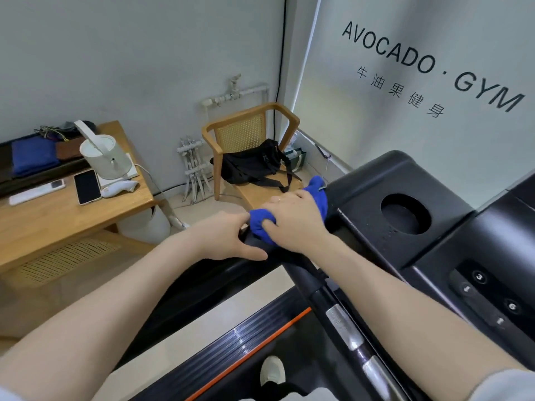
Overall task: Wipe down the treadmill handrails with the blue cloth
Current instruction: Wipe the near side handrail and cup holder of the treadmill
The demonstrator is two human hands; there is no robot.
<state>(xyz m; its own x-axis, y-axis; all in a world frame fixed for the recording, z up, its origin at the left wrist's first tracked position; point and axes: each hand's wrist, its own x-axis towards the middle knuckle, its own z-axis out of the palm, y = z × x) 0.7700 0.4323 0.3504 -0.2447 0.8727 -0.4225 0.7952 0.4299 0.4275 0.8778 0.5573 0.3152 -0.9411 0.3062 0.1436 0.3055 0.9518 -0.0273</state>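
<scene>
The blue cloth (pixel 262 224) is bunched on the treadmill's black left handrail (pixel 254 263), near where the rail meets the console. My right hand (pixel 295 218) lies over the cloth and grips it, pressing it onto the rail; a blue end pokes out beyond the fingers by the console corner. Just left of the cloth, my left hand (pixel 228 237) grips the same rail, thumb along its near side and fingers curled over the top. Part of the rail under both hands is hidden.
The black console (pixel 451 198) with a round cup hole and buttons fills the right. A bar with silver pulse grips (pixel 344 325) runs toward me. A wooden chair (pixel 254 157) holds a black bag; a wooden table (pixel 66 209) carries a kettle, phone and remote.
</scene>
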